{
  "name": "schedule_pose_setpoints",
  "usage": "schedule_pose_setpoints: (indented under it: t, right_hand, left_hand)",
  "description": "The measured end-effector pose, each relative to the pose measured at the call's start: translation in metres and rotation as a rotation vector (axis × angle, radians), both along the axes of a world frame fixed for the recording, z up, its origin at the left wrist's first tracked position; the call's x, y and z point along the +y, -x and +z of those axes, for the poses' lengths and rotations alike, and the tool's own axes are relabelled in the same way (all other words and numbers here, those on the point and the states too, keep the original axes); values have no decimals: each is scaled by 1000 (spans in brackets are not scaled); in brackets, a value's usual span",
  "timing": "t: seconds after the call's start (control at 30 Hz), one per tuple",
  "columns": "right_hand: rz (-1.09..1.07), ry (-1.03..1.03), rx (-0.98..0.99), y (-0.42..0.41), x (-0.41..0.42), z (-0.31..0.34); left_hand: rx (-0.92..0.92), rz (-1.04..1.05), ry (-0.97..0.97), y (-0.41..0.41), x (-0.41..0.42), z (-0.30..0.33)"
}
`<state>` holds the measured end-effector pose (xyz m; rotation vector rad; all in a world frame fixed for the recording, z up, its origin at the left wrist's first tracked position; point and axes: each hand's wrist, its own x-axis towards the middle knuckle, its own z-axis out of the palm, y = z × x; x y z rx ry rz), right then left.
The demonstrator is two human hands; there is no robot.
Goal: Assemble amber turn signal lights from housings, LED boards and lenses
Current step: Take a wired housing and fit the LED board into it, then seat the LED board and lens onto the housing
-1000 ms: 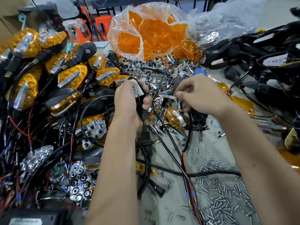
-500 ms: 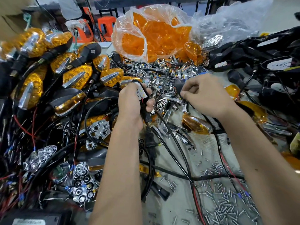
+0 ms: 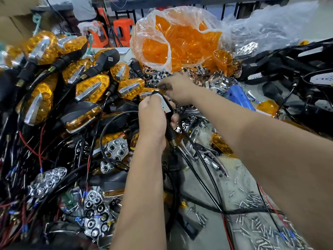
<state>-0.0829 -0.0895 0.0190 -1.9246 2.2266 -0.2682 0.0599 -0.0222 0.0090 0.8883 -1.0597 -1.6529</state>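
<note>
Cluttered grey workbench (image 3: pixel 212 230) fills the view, heaped with parts, with orange stools behind it. At the centre, the left hand (image 3: pixel 153 118) has its fingers curled tight around a black turn signal housing (image 3: pixel 168 121), a matte plastic shell on a rubbery stem, with a flat white LED board (image 3: pixel 164 105) showing just above the fingertips. The right hand (image 3: pixel 177 89), blurred, reaches just beyond those fingertips into a pile of shiny chrome reflectors (image 3: pixel 212 82); whether its fingers hold anything cannot be told. Behind both hands one crinkled clear plastic bag (image 3: pixel 173 35) bulges with glossy amber lenses. Left of the fingers lie about ten finished amber lights (image 3: pixel 91 89), honeycomb-patterned with chrome fins. Near the right forearm, dozens of small silver screws (image 3: pixel 255 230) lie scattered.
</note>
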Motion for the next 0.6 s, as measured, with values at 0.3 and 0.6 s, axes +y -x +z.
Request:
schedule_pose_setpoints:
  t: [0.3, 0.6]
  right_hand:
    - [-203, 473, -226, 5, 4, -21]
    - [-409, 466, -1272, 21, 76, 16]
  left_hand:
    - [3, -115, -33, -2, 1, 1]
    - [27, -158, -52, 0, 7, 5]
